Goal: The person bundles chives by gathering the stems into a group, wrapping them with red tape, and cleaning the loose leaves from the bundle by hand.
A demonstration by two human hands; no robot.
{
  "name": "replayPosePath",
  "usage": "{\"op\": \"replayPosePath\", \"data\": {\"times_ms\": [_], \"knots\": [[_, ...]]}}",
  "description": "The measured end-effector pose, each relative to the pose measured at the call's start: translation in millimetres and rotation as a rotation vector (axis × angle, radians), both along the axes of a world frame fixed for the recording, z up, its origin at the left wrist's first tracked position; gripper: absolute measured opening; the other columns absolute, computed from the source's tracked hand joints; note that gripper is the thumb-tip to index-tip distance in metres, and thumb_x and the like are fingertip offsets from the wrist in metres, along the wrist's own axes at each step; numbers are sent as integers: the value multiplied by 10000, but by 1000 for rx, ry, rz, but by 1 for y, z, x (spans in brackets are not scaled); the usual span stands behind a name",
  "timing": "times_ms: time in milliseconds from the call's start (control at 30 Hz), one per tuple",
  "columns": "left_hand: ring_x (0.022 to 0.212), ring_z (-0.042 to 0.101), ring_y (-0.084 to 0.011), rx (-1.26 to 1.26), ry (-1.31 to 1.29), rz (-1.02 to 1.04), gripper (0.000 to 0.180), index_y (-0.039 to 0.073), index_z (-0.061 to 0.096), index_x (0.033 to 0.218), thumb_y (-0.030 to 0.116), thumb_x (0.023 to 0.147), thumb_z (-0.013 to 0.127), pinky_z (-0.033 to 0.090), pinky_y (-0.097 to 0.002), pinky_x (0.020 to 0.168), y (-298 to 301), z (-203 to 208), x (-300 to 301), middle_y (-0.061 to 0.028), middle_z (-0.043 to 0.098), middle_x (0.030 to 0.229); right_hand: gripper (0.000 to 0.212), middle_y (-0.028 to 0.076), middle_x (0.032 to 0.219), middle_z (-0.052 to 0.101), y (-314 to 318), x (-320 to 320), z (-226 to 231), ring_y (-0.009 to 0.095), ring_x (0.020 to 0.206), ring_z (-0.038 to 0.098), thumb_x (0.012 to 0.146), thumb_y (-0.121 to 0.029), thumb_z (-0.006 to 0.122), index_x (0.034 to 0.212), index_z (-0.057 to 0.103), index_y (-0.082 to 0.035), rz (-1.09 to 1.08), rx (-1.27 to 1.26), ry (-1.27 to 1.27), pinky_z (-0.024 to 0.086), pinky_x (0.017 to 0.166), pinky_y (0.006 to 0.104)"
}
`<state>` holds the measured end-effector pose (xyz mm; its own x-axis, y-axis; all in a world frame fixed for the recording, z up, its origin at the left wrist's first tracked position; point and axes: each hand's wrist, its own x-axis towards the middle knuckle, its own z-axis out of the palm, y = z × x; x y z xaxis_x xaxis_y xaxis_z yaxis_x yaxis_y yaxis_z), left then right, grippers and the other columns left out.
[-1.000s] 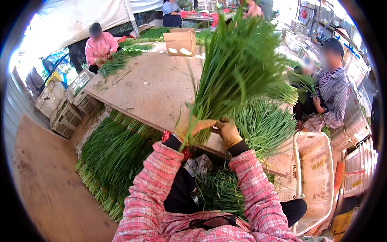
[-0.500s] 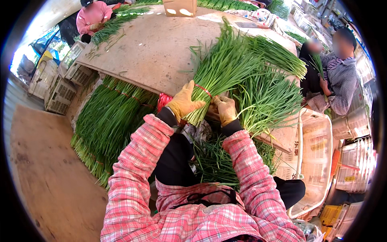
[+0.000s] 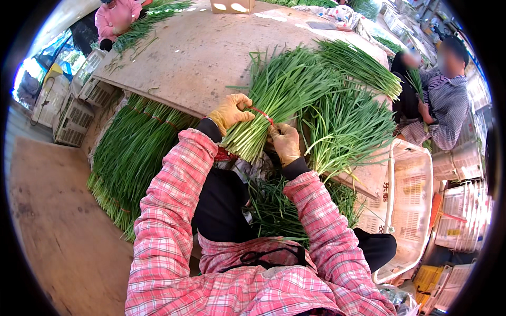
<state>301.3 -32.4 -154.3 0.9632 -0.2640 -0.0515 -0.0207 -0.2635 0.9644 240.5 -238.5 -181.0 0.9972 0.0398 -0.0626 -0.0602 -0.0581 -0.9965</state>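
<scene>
A loose bunch of garlic chives (image 3: pixel 287 79) lies at the near edge of the table, its pale cut ends toward me and its leaves fanned away. A thin red tie (image 3: pixel 262 114) runs across the top of its stems. Gloved in yellow, my left hand (image 3: pixel 230 113) pinches the tie at the bunch's left side, thumb and forefinger closed. On the other side my right hand (image 3: pixel 285 143), gloved too, has its fingertips closed at the tie's right end. The tie's underside is hidden. A second, unbound heap of chives (image 3: pixel 345 129) sits to the right.
Another chive bunch (image 3: pixel 361 68) lies farther back on the wooden table (image 3: pixel 174 68). Tied bunches (image 3: pixel 139 158) are stacked at lower left beside a brown board (image 3: pixel 63 221). A white plastic crate (image 3: pixel 411 200) stands right. Co-workers sit at far left and right; a cardboard box (image 3: pixel 232 6) is at the back.
The bunch has been lowered and tilted, its leaves now resting on the table and its cut ends shifted left. Both hands moved slightly left with it; the left fingers have closed onto the tie.
</scene>
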Motion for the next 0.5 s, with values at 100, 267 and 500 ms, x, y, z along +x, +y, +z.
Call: {"op": "replayPosePath", "data": {"times_ms": [100, 267, 500], "knots": [[734, 501, -103, 124, -15, -81, 236, 14, 571, 900, 26, 748, 751, 442, -272, 640, 0, 7, 4, -13, 536, 815, 235, 51, 766, 656, -1, -1, -1, 106, 621, 581, 911, -156, 632, 985, 654, 66, -5, 12, -10, 474, 578, 263], [753, 499, -219, 420, -295, -73, 279, -4, 556, 842, 194, 784, 743, 431, -352, 687, -11, 25, -12, -104, 492, 799, 239, 62, 751, 665, -3, -1, 1, 112, 635, 604, 905, -159, 636, 991, 654, 63, -20, 12, 21, 485, 583, 269], [887, 530, -272, 482, -578, 325, 457, 19, 525, 1035, 338, 790, 742, 437, -364, 801, -30, 3, -46, -172, 523, 897, 224, 76, 776, 665, -13, -4, -5, 143, 696, 618, 888, -155, 648, 947, 668, 60, 9, 61, -20, 485, 623, 284]]}}
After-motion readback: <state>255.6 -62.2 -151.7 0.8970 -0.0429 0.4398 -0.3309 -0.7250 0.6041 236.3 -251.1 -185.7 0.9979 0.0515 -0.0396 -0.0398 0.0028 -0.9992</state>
